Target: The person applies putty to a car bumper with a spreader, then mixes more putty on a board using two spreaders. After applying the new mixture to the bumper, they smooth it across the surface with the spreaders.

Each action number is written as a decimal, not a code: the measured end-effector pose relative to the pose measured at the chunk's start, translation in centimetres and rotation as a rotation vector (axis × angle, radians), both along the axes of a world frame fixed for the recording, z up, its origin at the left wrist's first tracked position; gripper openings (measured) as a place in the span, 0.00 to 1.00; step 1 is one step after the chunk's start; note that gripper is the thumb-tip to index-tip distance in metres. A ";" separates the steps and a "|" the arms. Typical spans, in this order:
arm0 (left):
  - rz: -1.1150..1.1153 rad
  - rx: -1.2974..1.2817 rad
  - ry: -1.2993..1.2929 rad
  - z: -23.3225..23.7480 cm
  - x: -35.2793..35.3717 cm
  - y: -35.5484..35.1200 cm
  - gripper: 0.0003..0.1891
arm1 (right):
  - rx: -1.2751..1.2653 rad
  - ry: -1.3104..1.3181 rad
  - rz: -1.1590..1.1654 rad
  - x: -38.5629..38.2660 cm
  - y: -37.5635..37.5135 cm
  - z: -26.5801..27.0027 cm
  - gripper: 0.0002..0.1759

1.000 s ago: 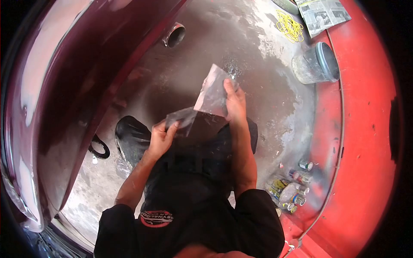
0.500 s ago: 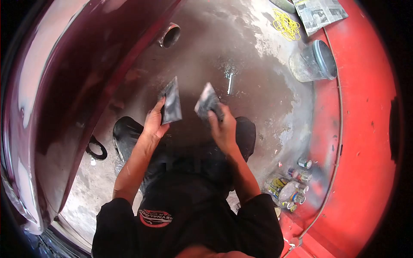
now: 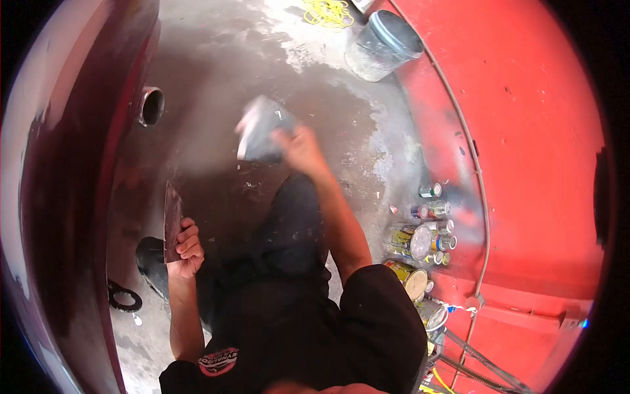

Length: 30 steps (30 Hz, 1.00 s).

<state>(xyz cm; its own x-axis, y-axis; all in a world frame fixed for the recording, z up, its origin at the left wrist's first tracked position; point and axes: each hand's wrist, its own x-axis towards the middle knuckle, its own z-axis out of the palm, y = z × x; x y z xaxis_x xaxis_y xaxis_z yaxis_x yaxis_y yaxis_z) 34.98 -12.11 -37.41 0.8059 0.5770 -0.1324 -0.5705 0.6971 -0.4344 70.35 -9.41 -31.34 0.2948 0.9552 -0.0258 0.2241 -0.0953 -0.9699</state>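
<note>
My left hand (image 3: 186, 251) is closed around a thin, flat, dark reddish sheet (image 3: 172, 220), held upright on edge beside the maroon car body (image 3: 85, 197). Farther forward and to the right, my right hand (image 3: 302, 151) grips a grey-and-white flat sheet (image 3: 261, 134). Motion smears this sheet and the fingers around it, and it hangs above the wet floor, apart from the car. What kind of sheets these are is hard to make out.
A round metal pipe end (image 3: 152, 106) juts out by the car. A black ring (image 3: 125, 297) lies at lower left. Along the red wall (image 3: 531, 157) stand a clear bucket (image 3: 384, 49) and several paint cans (image 3: 410, 241). Yellow cord (image 3: 328, 12) lies at the back.
The view has turned to the right. My hands have moved apart: the left one lower and toward the car, the right one forward with its sheet. Both sheets stay held.
</note>
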 end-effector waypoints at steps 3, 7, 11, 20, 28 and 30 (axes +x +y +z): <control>0.037 0.162 0.159 -3.3 -2.0 -0.3 0.11 | -0.165 0.381 -0.601 5.4 0.3 -6.3 0.12; 0.090 0.218 0.788 -3.6 -3.0 0.3 0.17 | 0.002 0.430 -0.620 3.5 -1.3 -10.1 0.15; 0.225 0.313 1.003 2.1 -1.0 1.3 0.21 | 0.190 0.581 -0.426 0.1 -1.2 -5.0 0.15; 0.553 1.854 1.823 9.5 6.7 0.6 0.10 | 0.201 0.097 -0.360 -8.8 0.7 -0.9 0.18; 0.529 1.714 1.982 5.0 6.7 -0.2 0.08 | 0.230 0.152 -0.192 -11.0 1.2 -1.6 0.20; 0.571 1.680 2.024 4.6 6.6 -0.1 0.07 | 0.168 0.136 -0.121 -11.7 0.6 -2.0 0.19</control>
